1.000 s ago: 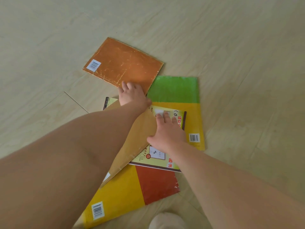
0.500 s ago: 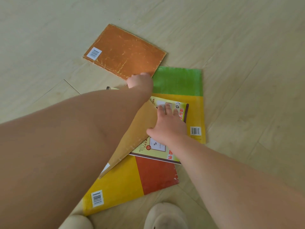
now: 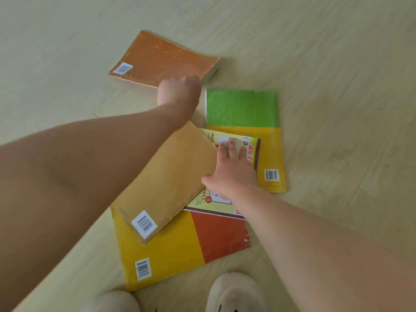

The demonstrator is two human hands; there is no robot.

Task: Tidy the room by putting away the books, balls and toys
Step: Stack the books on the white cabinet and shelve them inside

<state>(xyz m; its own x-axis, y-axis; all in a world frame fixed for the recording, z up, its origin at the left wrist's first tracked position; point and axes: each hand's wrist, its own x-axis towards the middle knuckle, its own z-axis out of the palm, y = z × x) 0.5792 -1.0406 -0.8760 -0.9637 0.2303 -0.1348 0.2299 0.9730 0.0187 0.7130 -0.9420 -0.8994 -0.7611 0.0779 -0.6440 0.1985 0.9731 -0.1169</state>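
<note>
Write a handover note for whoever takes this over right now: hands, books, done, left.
Left hand: curled at the orange book's near edge, seemingly gripping it; fingers hidden.
Right hand: flat on the printed book, fingers straight.
Books: all five on the floor. The tan book lies over the printed book, which overlaps the green book and the yellow-red book; the orange book is apart from the pile.
Done: nothing put away.
Left: gather and put away all five; no balls or toys in view.

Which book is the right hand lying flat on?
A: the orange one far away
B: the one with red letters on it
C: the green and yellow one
B: the right hand rests its straight fingers on the cover of the book with red letters.
</note>
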